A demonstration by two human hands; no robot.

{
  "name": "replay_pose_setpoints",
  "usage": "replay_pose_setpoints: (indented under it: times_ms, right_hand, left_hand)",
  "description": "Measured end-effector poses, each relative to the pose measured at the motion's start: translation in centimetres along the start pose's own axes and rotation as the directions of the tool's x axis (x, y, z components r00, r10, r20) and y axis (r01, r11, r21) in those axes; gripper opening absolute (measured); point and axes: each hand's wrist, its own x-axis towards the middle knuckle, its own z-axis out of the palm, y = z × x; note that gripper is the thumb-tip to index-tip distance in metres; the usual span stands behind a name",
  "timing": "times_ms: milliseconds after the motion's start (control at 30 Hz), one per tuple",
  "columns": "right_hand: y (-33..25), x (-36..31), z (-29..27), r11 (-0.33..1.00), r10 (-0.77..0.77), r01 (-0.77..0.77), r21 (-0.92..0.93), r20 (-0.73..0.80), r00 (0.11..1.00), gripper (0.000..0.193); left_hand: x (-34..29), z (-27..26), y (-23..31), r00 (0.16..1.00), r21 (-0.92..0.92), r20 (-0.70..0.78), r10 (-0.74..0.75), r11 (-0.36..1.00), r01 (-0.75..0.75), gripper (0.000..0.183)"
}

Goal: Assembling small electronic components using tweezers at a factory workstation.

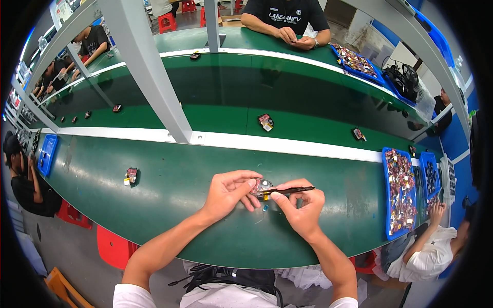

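Observation:
Near the middle of the green bench, my left hand (pixel 229 193) grips a small electronic assembly (pixel 262 185), a rounded dark casing with a reddish circuit board, between thumb and fingers. My right hand (pixel 303 208) is closed on dark tweezers (pixel 292 190) held like a pen. The tweezers' tip reaches the lower right part of the assembly, by a yellow piece; whether it grips anything is too small to tell. Just below my hands, a tiny blue scrap (pixel 265 208) lies on the bench. A similar assembly (pixel 131 176) with a white-and-yellow part rests farther left.
A blue tray (pixel 389 205) full of circuit boards stands at the right, beside a smaller blue tray (pixel 430 174). Beyond the white rail (pixel 287 146), a green conveyor carries several assemblies, one (pixel 265 122) straight ahead. A grey post (pixel 154 77) rises ahead-left. Co-workers sit across and at both sides.

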Motion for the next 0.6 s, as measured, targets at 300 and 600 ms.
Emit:
replay_pose_setpoints:
  times_ms: [300,600]
  right_hand:
    - [0.06,-0.26,0.17,0.982,-0.124,0.127,-0.137,0.030,0.992,0.017]
    - [-0.37,-0.18,0.16,0.989,-0.133,0.130,-0.067,-0.043,0.990,0.016]
  left_hand:
    - [-0.14,0.14,-0.26,1.000,-0.002,-0.001,0.006,1.000,-0.006,0.028]
    - [0.03,0.11,-0.20,0.996,-0.003,-0.075,0.046,0.999,-0.046,0.028]
